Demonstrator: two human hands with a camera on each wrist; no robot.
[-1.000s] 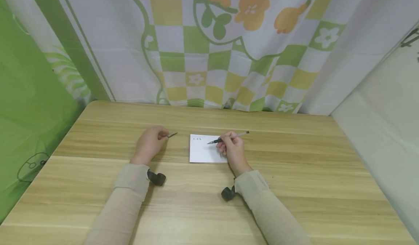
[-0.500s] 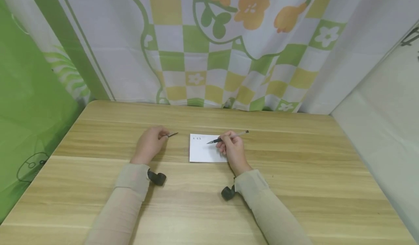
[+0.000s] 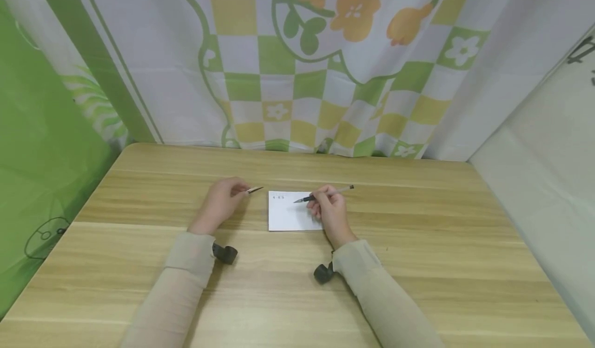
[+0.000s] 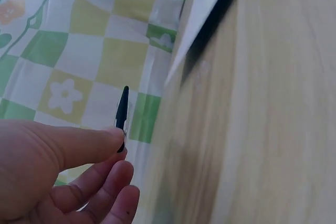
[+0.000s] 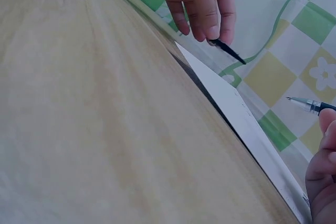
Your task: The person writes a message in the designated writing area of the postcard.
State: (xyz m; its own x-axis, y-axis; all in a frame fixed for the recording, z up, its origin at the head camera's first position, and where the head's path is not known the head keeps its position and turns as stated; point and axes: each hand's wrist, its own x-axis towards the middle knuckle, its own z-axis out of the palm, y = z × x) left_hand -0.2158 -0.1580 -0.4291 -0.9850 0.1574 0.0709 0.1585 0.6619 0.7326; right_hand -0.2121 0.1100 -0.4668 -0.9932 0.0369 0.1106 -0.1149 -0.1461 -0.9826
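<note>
My left hand is over the table, left of a white notepad. Between its thumb and fingers it pinches a pen cap, whose dark clip points up in the left wrist view. My right hand grips a gel pen with a dark grip section and a clear barrel. The pen's tip is held above the notepad, apart from it. A short line of small handwriting stands at the pad's upper left. The right hand covers the pad's right side.
The wooden table runs back to a checked, flowered curtain. Green cloth hangs on the left, a pale cloth wall on the right. Each wrist wears a black camera, one seen at the left cuff.
The left hand has moved slightly right, towards the notepad, with the pen cap in its fingers. The right hand and its pen stay almost where they were.
</note>
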